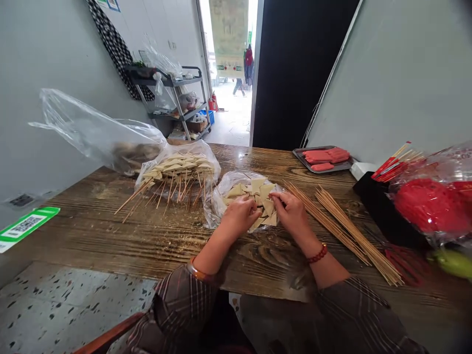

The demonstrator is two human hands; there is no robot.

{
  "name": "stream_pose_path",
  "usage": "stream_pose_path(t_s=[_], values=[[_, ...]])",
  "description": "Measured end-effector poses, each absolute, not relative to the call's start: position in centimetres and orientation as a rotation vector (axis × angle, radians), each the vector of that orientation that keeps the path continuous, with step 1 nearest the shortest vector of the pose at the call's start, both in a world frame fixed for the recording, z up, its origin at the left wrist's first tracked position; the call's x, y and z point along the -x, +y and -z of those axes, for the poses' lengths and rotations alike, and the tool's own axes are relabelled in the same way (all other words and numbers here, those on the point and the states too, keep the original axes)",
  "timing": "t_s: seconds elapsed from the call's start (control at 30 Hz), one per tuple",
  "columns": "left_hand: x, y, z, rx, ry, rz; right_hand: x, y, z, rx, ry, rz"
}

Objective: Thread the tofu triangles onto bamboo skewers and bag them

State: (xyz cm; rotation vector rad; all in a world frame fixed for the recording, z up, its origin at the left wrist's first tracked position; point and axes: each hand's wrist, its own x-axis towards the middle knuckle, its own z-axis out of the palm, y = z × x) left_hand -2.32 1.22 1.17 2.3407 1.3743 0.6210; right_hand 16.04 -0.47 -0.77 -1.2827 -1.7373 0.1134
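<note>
A pile of flat tan pieces (271,189), like cut bean-curd sheet, lies on a clear plastic bag (211,212) in front of me. My left hand (240,214) is over the pile's near left side, its fingers curled closed; whatever they hold is hidden. At the right side of the pile, my right hand (290,207) pinches with thumb and fingertips, and I cannot make out what is in the pinch. Left of the hands, several skewered tan pieces (180,164) lie heaped on another bag, their sticks pointing toward me. Two bundles of bare wooden skewers (346,216) rest right of my right hand.
A tray (299,156) with pink-red slabs stands at the back right. Nearer on the right are a black box (383,209) and a red bag (429,204). A large clear bag (96,128) sits back left. Crumbs dot the wooden table (136,246). Beyond stands a shelf cart (180,101).
</note>
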Motion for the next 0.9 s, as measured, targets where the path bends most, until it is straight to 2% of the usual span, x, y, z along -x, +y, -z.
stream_pose_path(t_s=[0.23, 0.5, 0.63, 0.8, 0.9], values=[[2.5, 0.4, -2.2, -2.516, 1.352, -0.226, -16.2, -0.4, 1.0, 1.281, -1.721, -0.11], [2.6, 0.3, -1.7, -2.569, 1.177, -0.243, -16.3, -0.5, 0.7, 1.274, -1.699, -0.135], [2.4, 0.6, -1.4, -2.399, 1.146, -0.41, -16.5, -0.5, 0.4, 1.283, -1.662, -0.186], [2.5, 1.6, -1.4, -1.844, 1.261, -1.083, -16.4, -0.8, -0.1, 1.273, -1.529, -0.291], [2.7, 2.1, -1.3, -1.394, 1.098, -1.278, -16.2, -1.0, -0.3, 1.253, -1.499, -0.317]])
